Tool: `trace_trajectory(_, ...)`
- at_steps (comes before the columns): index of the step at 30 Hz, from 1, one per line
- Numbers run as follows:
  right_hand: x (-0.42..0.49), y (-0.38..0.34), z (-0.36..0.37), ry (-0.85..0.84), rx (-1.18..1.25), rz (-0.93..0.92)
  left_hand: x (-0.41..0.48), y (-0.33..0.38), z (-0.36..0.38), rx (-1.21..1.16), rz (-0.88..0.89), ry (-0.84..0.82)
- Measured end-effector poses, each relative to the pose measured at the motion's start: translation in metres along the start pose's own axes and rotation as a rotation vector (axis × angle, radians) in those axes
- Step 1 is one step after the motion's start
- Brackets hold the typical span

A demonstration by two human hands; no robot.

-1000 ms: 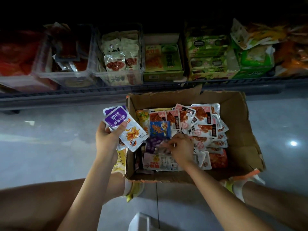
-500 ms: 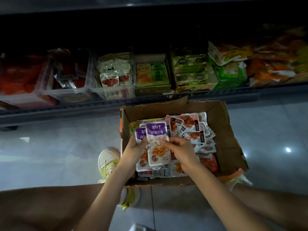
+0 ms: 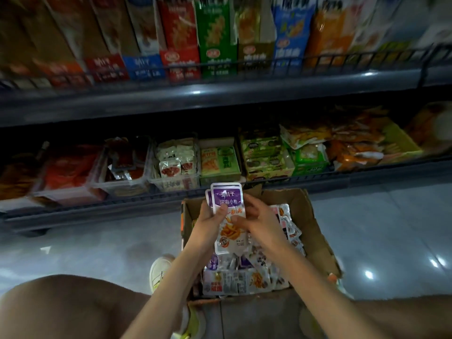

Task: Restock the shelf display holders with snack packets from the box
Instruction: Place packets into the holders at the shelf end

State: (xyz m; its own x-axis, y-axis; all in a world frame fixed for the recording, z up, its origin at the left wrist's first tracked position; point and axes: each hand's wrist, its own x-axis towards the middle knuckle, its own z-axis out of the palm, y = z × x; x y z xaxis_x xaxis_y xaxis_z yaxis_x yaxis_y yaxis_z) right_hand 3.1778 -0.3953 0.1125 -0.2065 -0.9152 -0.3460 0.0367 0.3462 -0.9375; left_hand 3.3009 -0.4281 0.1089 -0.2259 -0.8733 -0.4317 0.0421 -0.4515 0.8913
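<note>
A small stack of purple-topped snack packets [image 3: 227,199] is held upright above the open cardboard box [image 3: 315,231]. My left hand [image 3: 210,221] grips the stack from the left with the thumb across its front. My right hand [image 3: 256,221] pinches the same stack from the right. Many more loose packets [image 3: 244,277] lie inside the box on the floor. Behind the stack, the low shelf carries clear display holders [image 3: 176,182], one with white-and-red packets.
The upper shelf [image 3: 220,94] carries tall red, green and blue display boxes [image 3: 215,33]. Green cartons [image 3: 264,155] and orange bags [image 3: 354,145] fill the low shelf's right side. My knees and a white shoe [image 3: 161,270] flank the box on the glossy grey floor.
My right hand left the box and joined my left on the purple packets. Both hands lifted the stack toward the shelf, and the view tilted up to show the upper shelf.
</note>
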Motion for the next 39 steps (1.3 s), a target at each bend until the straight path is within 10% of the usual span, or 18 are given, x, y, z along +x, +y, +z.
trace_trajectory(20, -0.034, -0.234, 0.038, 0.014, 0.077, -0.459, -0.068, 0.235, -0.039, 0.310, 0.645, 0.086)
trace_trajectory(39, 0.107, -0.313, 0.301, -0.263, 0.013, -0.444, 0.019, 0.336, -0.280, 0.279, 0.628, 0.378)
